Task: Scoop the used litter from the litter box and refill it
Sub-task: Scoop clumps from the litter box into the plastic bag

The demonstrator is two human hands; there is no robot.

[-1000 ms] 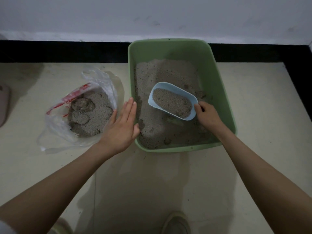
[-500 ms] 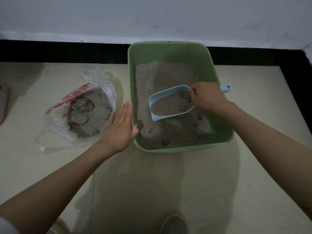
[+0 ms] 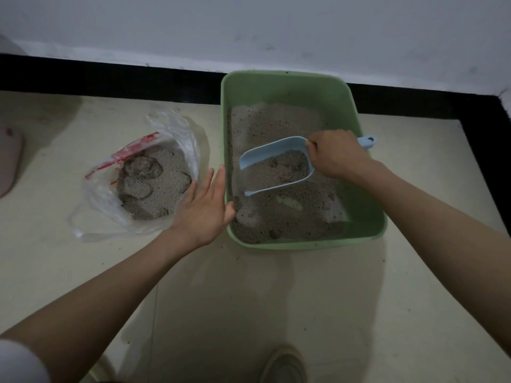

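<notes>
A green litter box [image 3: 287,84] sits on the floor against the wall, holding grey litter [image 3: 271,123] with some clumps. My right hand [image 3: 336,156] grips the handle of a light blue scoop [image 3: 272,153], which carries litter and tilts with its mouth toward the box's left side. My left hand [image 3: 203,208] lies flat with straight fingers against the outside of the box's left wall. To the left, an open clear plastic bag [image 3: 177,128] with red print holds scooped litter and clumps.
A black skirting strip [image 3: 110,78] and white wall run behind the box. A pinkish object [image 3: 9,158] lies at the left edge. A shoe toe [image 3: 284,366] shows at the bottom. Beige floor surrounds everything.
My right hand has swung from the box's near right to its far right, turning the scoop so its mouth faces left. Some litter has left the scoop. My left hand stayed by the box wall.
</notes>
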